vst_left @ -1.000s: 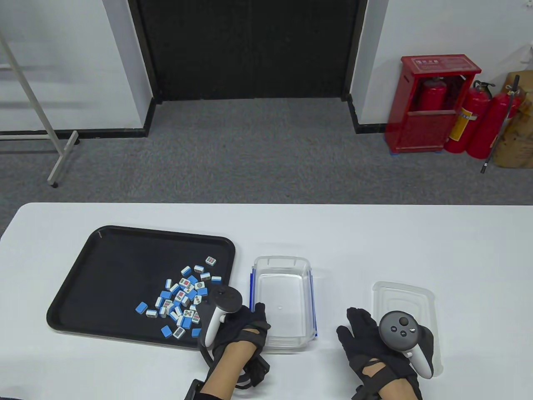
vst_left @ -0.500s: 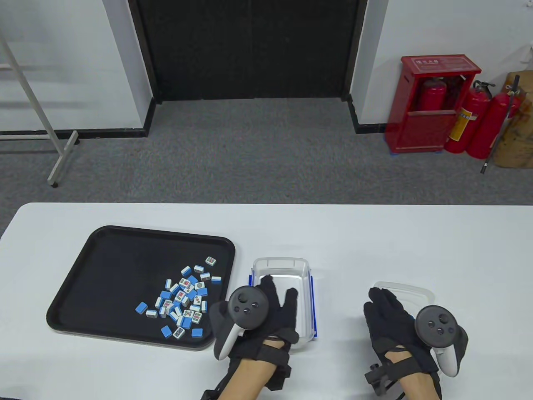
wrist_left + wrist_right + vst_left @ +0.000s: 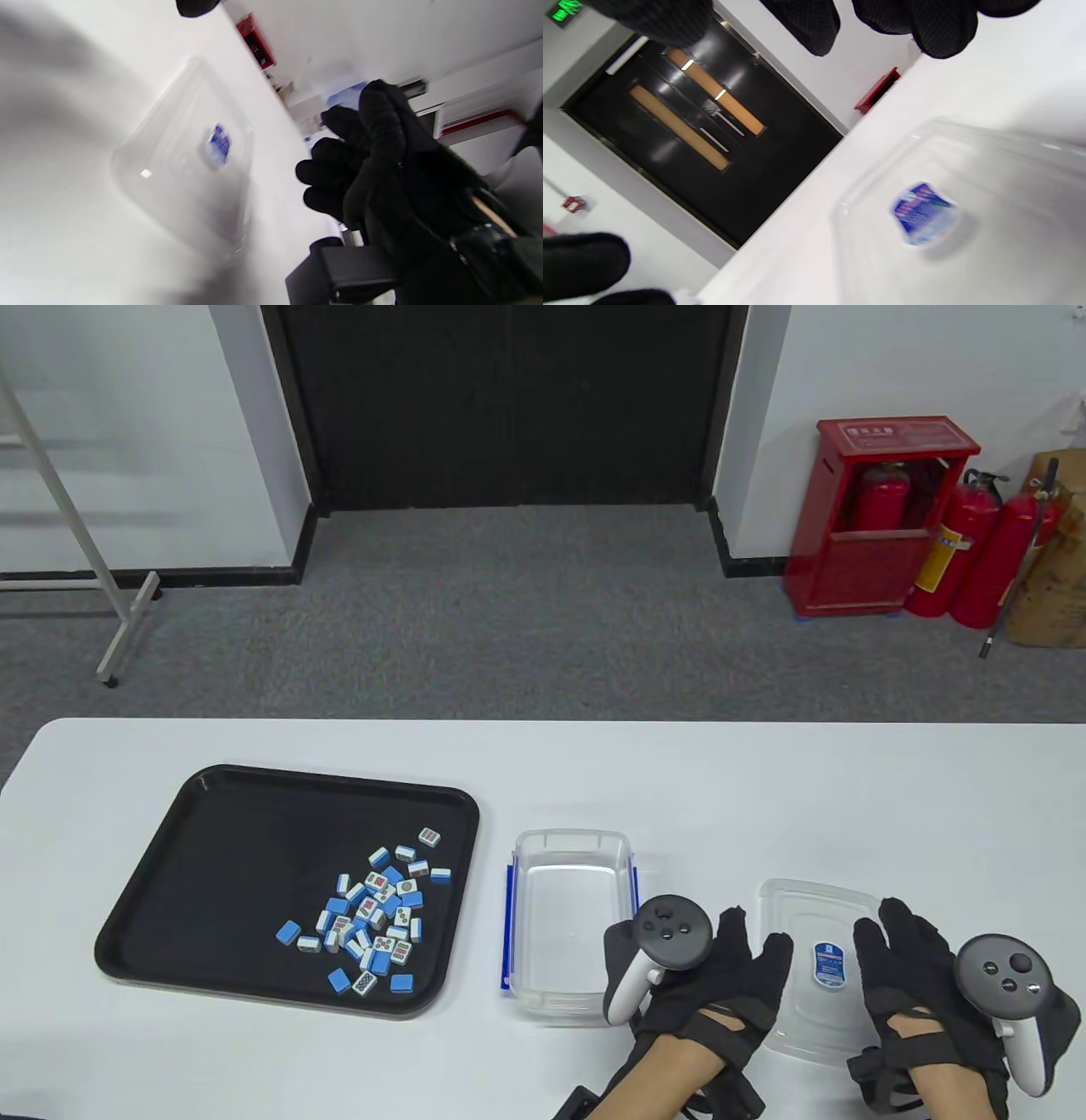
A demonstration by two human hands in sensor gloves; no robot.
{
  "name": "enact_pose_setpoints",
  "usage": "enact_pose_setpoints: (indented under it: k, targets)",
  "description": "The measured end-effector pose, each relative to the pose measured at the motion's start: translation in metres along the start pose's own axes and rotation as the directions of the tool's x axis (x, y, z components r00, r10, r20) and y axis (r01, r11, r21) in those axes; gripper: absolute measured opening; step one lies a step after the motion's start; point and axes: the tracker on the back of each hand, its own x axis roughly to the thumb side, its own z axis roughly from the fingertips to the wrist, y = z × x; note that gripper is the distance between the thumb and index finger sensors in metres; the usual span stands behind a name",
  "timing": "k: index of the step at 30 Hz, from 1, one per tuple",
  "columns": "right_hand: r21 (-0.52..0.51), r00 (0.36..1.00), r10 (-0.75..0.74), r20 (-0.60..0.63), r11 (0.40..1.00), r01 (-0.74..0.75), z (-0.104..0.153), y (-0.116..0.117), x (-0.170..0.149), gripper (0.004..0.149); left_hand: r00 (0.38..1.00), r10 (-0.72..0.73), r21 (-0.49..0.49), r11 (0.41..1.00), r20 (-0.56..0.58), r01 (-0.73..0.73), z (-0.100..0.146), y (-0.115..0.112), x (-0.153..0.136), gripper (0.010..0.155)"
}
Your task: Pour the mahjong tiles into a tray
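Mahjong tiles [image 3: 372, 920] lie in a loose heap on the black tray [image 3: 212, 848], gathered toward its right and near part, some face up and some showing blue backs; the tray sits on the left of the white table [image 3: 764, 780], the largest thing in view, which spans the table view from edge to edge; just right of the tray stands the clear plastic container [image 3: 573, 899], upright, with nothing in it, a blue clip along its left wall and another on its right; right of the container, apart from it, the clear lid [image 3: 819, 967] lies flat on the table with a small blue label at its middle.

Both gloved hands flank the lid; the left hand [image 3: 721, 976] is between container and lid, fingers spread and extended, a fingertip overlapping the lid's left edge, nothing gripped that I can see; whether it presses the lid cannot be told; the right hand [image 3: 920, 984] lies at the lid's right side, fingers straight and apart, holding nothing visible; the blurred left wrist view shows the right hand's fingers partly curled beside the lid.
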Motion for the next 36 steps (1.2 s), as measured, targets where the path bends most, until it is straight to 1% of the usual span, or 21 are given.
enact_pose_setpoints:
  k: [1,2,3,4,6,7,8,10,13,16,17,19,20,21,24,26,28,29,31,33,36]
  targets:
    - [-0.005,1.000,-0.001,-0.001,1.000,0.001,-0.001,0.004,-0.009,0.074,1.000,-0.017,-0.010,1.000,-0.023,0.017,-0.005,-0.005,-0.004,0.086]
    - [0.017,0.998,-0.017,-0.054,1.000,0.018,-0.007,0.006,-0.019,0.075,0.998,-0.044,-0.026,0.999,-0.046,0.043,-0.014,-0.011,-0.010,0.086]
    - [0.071,0.994,-0.034,-0.101,0.997,0.042,-0.010,0.007,-0.024,0.077,0.997,-0.057,-0.038,0.998,-0.060,0.055,-0.018,-0.015,-0.014,0.086]
    - [0.096,0.993,-0.031,-0.114,0.994,0.042,-0.012,0.007,-0.028,0.079,0.998,-0.050,-0.049,0.998,-0.044,0.048,-0.024,-0.020,-0.018,0.085]
    - [0.050,0.995,0.018,-0.094,0.999,-0.013,-0.016,0.009,-0.030,0.082,1.000,-0.029,-0.036,0.999,-0.007,0.029,-0.029,-0.026,-0.022,0.083]
    - [0.051,0.993,0.052,-0.104,0.998,-0.047,-0.017,0.009,-0.030,0.083,0.998,-0.055,-0.017,0.998,-0.027,0.055,-0.030,-0.029,-0.023,0.083]
    - [0.076,0.990,0.070,-0.123,0.995,-0.061,-0.017,0.011,-0.030,0.085,0.995,-0.086,-0.013,0.996,-0.046,0.085,-0.031,-0.031,-0.024,0.083]
    - [0.110,0.986,0.100,-0.131,0.990,-0.085,-0.016,0.016,-0.029,0.086,0.992,-0.114,-0.037,0.993,-0.052,0.112,-0.034,-0.035,-0.027,0.083]
    - [0.196,0.976,0.159,-0.146,0.972,-0.129,-0.015,0.022,-0.025,0.088,0.991,-0.113,-0.091,0.990,-0.078,0.106,-0.039,-0.044,-0.027,0.082]
    - [0.210,0.978,0.116,-0.176,0.975,-0.078,-0.012,0.029,-0.024,0.089,0.991,-0.100,-0.140,0.986,-0.092,0.086,-0.044,-0.052,-0.027,0.081]
    - [0.239,0.977,0.087,-0.195,0.970,-0.038,-0.010,0.034,-0.025,0.089,0.993,-0.088,-0.149,0.986,-0.080,0.075,-0.045,-0.055,-0.027,0.081]
    - [0.295,0.967,0.033,-0.252,0.954,0.044,-0.008,0.041,-0.025,0.091,0.995,-0.061,-0.134,0.990,-0.076,0.051,-0.045,-0.057,-0.027,0.080]
    - [0.290,0.968,0.011,-0.251,0.955,0.064,-0.007,0.042,-0.022,0.092,0.998,-0.024,-0.135,0.991,-0.065,0.015,-0.044,-0.058,-0.029,0.080]
    - [0.264,0.969,-0.008,-0.246,0.962,0.075,-0.006,0.043,-0.021,0.092,0.997,0.015,-0.128,0.991,-0.076,-0.025,-0.043,-0.059,-0.031,0.080]
    - [0.217,0.957,-0.057,-0.285,0.969,0.122,-0.006,0.042,-0.024,0.092,0.988,0.139,-0.112,0.983,-0.070,-0.146,-0.039,-0.057,-0.036,0.079]
    - [0.158,0.942,-0.140,-0.307,0.968,0.195,-0.006,0.039,-0.027,0.091,0.971,0.230,-0.123,0.964,-0.063,-0.236,-0.035,-0.056,-0.036,0.079]
    - [0.103,0.911,-0.239,-0.335,0.952,0.288,-0.005,0.035,-0.031,0.090,0.956,0.289,-0.109,0.950,-0.049,-0.293,-0.029,-0.055,-0.035,0.079]
    - [0.090,0.893,-0.277,-0.355,0.940,0.328,-0.004,0.034,-0.033,0.090,0.954,0.297,-0.105,0.948,-0.038,-0.299,-0.026,-0.054,-0.033,0.078]
    - [0.058,0.873,-0.308,-0.379,0.933,0.355,-0.003,0.032,-0.036,0.089,0.953,0.302,-0.102,0.948,-0.013,-0.301,-0.021,-0.052,-0.027,0.077]
    - [0.049,0.857,-0.334,-0.393,0.923,0.382,-0.002,0.030,-0.039,0.088,0.955,0.297,-0.082,0.952,-0.001,-0.296,-0.017,-0.051,-0.023,0.074]
    - [0.041,0.859,-0.330,-0.391,0.926,0.375,-0.002,0.028,-0.042,0.087,0.957,0.291,-0.006,0.957,-0.009,-0.291,-0.013,-0.049,-0.023,0.069]
